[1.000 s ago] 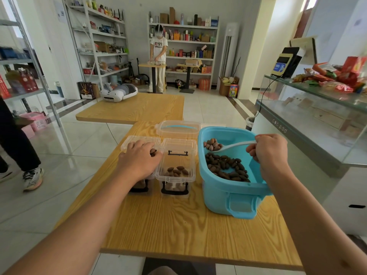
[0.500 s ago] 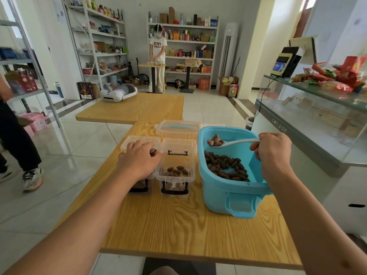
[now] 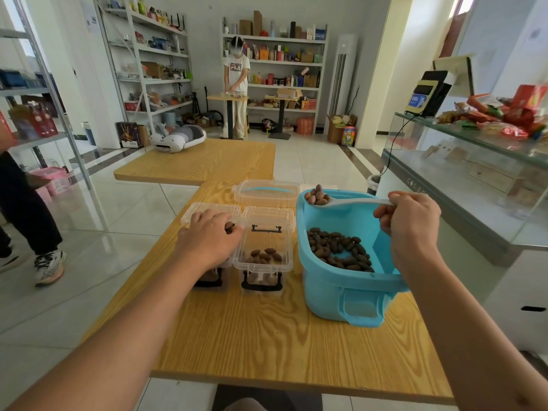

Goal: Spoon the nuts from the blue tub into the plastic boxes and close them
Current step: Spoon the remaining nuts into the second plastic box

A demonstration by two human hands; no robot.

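Clear left box [image 3: 207, 264] hides under left hand [image 3: 209, 240]; right fingers [image 3: 385, 216] grip spoon [image 3: 350, 201].

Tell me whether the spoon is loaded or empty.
Loaded. The spoon, gripped by the right hand, carries a few brown nuts in its bowl, raised over the far rim of the blue tub.

We see a wooden table [image 3: 267, 336] with pale oak grain filling the lower middle of the frame. On it stand a blue tub [image 3: 341, 295] at right, two clear plastic boxes [image 3: 262, 262] side by side left of it, and a lidded clear box [image 3: 265, 191] behind them. A second wooden table [image 3: 207, 161] above carries a white headset [image 3: 178, 137].
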